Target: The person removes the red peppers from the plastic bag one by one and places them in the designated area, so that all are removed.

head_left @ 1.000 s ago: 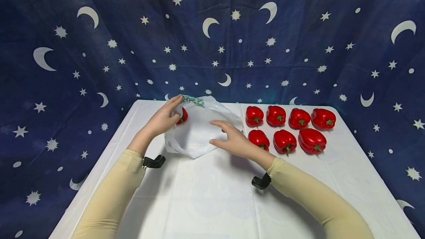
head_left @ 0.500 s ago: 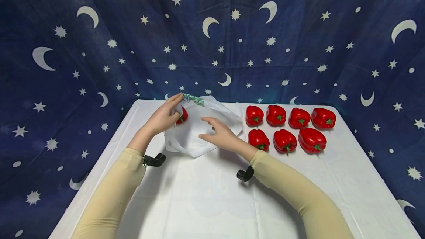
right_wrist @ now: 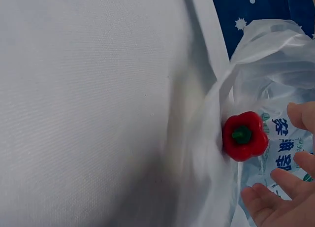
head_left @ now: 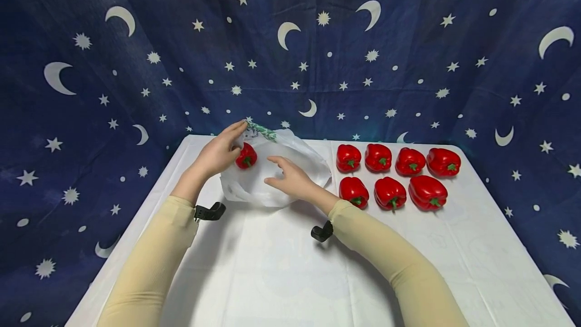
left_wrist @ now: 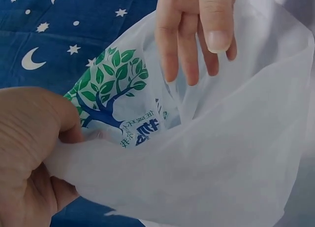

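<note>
A white plastic bag (head_left: 295, 153) with a green leaf print lies with its mouth spread. My left hand (head_left: 217, 153) pinches the bag's left rim between thumb and fingers, as the left wrist view shows from close by. One red bell pepper (head_left: 246, 156) sits inside the bag, near that hand; in the right wrist view the pepper (right_wrist: 244, 136) shows its green stem. Over the bag's opening is my right hand (head_left: 292, 179), fingers spread and holding nothing. Its fingers (left_wrist: 188, 49) hang into the mouth of the bag in the left wrist view.
Several red bell peppers (head_left: 389, 193) stand in two rows on the right of the white-covered table (head_left: 272, 276). A dark blue curtain (head_left: 290, 54) with moons and stars rises behind the table and along its sides.
My right hand has moved left, further over the bag. My left hand has lifted the bag's left rim a little, and more of the bell pepper inside now shows.
</note>
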The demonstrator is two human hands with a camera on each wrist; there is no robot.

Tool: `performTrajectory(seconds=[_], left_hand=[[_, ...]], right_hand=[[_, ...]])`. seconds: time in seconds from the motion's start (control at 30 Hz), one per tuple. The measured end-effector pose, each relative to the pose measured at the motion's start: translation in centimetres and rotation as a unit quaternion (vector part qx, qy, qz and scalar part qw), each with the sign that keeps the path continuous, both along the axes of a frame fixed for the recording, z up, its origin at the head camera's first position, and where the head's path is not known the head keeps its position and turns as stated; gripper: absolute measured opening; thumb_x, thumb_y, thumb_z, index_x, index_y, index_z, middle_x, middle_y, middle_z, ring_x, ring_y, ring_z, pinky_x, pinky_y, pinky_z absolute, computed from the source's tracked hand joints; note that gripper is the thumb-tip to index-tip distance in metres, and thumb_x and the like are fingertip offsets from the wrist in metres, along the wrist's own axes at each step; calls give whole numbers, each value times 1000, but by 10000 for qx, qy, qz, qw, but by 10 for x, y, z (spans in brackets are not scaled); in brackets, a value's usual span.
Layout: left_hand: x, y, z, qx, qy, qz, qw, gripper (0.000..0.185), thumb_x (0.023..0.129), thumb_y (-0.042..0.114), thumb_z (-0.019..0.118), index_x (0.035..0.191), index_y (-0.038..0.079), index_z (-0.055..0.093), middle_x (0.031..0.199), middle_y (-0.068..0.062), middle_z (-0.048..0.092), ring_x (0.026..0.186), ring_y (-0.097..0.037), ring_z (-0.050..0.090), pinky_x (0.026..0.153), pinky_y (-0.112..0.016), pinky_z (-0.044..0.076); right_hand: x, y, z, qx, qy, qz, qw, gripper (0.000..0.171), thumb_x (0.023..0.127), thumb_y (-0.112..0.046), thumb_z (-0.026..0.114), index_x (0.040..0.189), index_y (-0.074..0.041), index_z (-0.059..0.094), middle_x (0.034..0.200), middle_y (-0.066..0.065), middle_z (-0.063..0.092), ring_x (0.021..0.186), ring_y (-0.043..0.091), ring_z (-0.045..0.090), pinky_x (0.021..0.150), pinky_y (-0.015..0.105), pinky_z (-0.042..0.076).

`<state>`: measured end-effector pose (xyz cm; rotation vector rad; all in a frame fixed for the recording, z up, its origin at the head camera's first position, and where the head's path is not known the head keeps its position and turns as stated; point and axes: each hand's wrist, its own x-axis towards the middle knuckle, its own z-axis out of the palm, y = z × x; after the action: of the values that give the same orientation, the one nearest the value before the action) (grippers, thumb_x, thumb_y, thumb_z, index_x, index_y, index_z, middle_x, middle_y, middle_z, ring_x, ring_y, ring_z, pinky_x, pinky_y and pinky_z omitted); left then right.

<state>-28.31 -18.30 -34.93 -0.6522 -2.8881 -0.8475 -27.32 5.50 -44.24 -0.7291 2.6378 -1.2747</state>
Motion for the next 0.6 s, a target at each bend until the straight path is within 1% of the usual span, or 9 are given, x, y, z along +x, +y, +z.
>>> performTrajectory(seconds=[0.1,0.2,0.23,0.33,0.47,0.6], left_hand=[[-1,-1,2,-315,193,93,9993,69,93,-5,51,160,8,36,167,-6,27,132,-30,51,79,-41,44],[-2,-2,4,-545,299,186,9979,70,92,-7,50,159,9,37,167,-6,28,133,-32,52,75,-42,45],[-2,-3,5,-603,327,216,9974,70,92,-8,50,159,9,38,167,-6,29,134,-33,51,76,-42,45],[-4,-4,6,-721,420,302,9961,71,92,-10,51,159,10,39,166,-5,30,128,-33,57,77,-43,49],[-7,-6,7,-906,549,414,9935,70,92,-11,52,158,10,41,166,-4,32,122,-32,59,80,-46,52],[-11,-8,6,-957,531,471,9929,70,93,-11,51,158,10,40,166,-4,31,122,-32,59,81,-46,52]], right_hand=[[-1,-3,-1,56,-20,-27,10000,70,96,-38,70,156,-17,42,157,4,44,136,31,50,108,46,42],[-4,-6,-2,75,-55,-34,10000,69,96,-37,70,156,-17,42,157,5,44,138,30,48,109,46,41],[-5,-7,-3,69,-71,-31,9999,69,96,-36,70,157,-17,42,157,5,44,138,30,48,109,46,41],[-8,-11,-5,117,-93,-50,9999,69,97,-37,69,157,-17,41,158,4,43,140,28,46,110,45,40],[-14,-15,-7,144,-112,-58,9998,70,97,-38,68,158,-16,40,158,4,42,141,27,44,111,45,39],[-19,-22,-6,89,-185,-43,9998,71,97,-37,68,158,-15,39,159,4,42,141,27,44,112,44,38]])
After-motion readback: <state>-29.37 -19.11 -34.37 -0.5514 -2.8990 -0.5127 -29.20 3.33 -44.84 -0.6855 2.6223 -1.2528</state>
